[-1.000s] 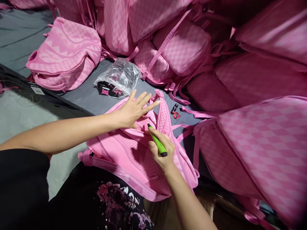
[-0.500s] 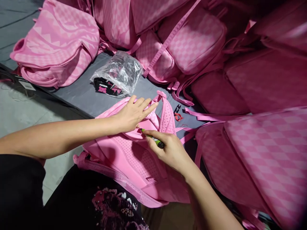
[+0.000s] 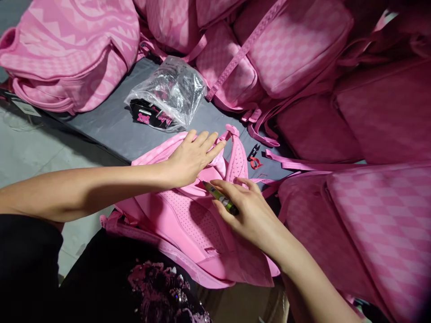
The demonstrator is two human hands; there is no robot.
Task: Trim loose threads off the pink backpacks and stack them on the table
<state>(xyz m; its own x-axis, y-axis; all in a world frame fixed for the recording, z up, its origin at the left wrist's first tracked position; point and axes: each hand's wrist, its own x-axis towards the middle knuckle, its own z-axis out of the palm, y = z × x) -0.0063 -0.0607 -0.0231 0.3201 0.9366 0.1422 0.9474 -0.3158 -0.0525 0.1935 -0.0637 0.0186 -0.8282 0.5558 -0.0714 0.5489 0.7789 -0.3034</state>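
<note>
A pink backpack (image 3: pixel 188 224) lies back-side up on the grey table edge in front of me, its shoulder straps (image 3: pixel 237 157) pointing away. My left hand (image 3: pixel 193 154) rests flat on its upper part with fingers stretched out. My right hand (image 3: pixel 247 208) holds a green lighter (image 3: pixel 221 197), its tip pointing at the seam just below my left hand.
A clear plastic bag (image 3: pixel 168 96) of black and pink tags lies on the grey table (image 3: pixel 111 130). Small thread snips (image 3: pixel 253 154) with a red handle lie right of the straps. Pink checkered backpacks (image 3: pixel 370 215) pile up on the right and back; another (image 3: pixel 67 54) sits at far left.
The green lighter has tipped from upright to nearly flat, pointing left toward the seam. My left hand's fingers have drawn closer together. The view has shifted a little closer to the table.
</note>
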